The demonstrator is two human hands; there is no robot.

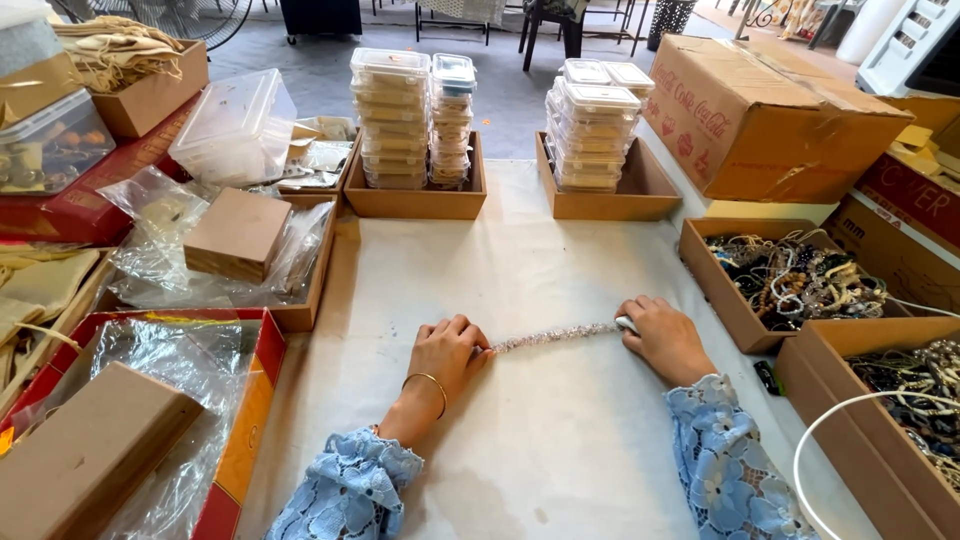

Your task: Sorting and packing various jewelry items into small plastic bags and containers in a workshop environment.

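Note:
A sparkly silver chain-like strand (553, 335) lies stretched across the white table cover (520, 440). My left hand (447, 352) pinches its left end, fingers curled; a thin gold bangle circles that wrist. My right hand (662, 335) grips the strand's right end, where a small pale piece shows by the fingers. Both arms wear blue lace sleeves.
Brown trays with stacked clear plastic boxes (413, 120) (592, 125) stand at the back. Trays of tangled beaded jewellery (795, 280) (920, 400) sit on the right. A large cardboard box (770, 115) is behind them. Plastic bags, brown boxes (238, 235) and a red tray (245, 440) crowd the left.

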